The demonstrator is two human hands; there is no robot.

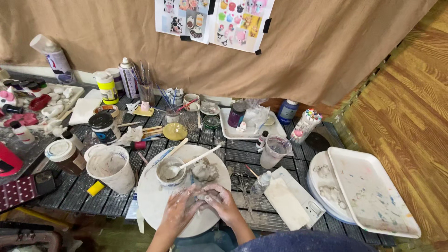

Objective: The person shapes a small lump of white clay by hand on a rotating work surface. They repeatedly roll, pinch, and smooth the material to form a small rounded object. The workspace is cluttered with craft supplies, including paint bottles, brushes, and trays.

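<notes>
Clay [204, 197] sits at the near edge of your round board [154, 196], pinched between both hands so you can press it from two sides at once. Your left hand [179, 208] cups it from the left, its grip closed on the lump; your right hand [224, 204] closes over it from the right. A spare clay lump [204, 171] and a small bowl [169, 171] with a spoon [198, 157] wait just behind, within easy reach on the slatted surface [74, 193].
</notes>
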